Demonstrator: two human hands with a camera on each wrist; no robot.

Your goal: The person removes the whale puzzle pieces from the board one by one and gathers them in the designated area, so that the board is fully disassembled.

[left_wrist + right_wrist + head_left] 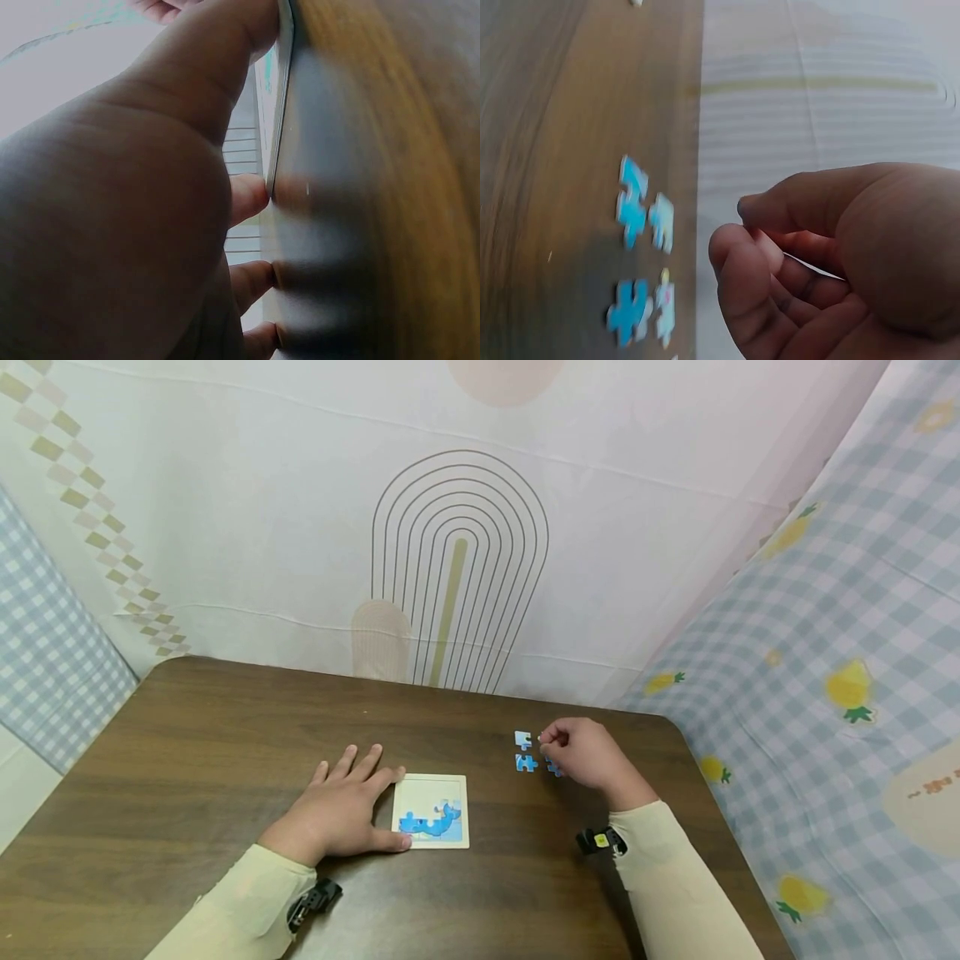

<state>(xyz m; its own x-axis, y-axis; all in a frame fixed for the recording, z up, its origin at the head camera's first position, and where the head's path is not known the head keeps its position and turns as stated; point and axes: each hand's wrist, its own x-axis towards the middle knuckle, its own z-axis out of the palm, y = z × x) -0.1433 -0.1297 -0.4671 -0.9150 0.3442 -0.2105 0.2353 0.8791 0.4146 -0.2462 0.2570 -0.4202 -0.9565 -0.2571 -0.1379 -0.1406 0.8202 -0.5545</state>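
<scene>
On the table lies a square puzzle tray (431, 782), partly filled with pieces that show a blue animal. My left hand (337, 810) is spread flat at its left side, thumb and index finger touching the left corners. In the left wrist view the thumb (199, 67) lies along the tray's thin edge (280, 120). My right hand (588, 756) hovers over several loose jigsaw pieces (527, 763), thumb and index fingertips together. The right wrist view shows the right hand (810, 262) with curled fingers and no piece visible between them; loose pieces (630, 311) lie below.
The brown wooden table (247, 727) ends at a white patterned cloth (285, 527) behind it. A checked cloth (787, 635) hangs along the right side. Black wrist cameras (313, 902) are strapped to both sleeves.
</scene>
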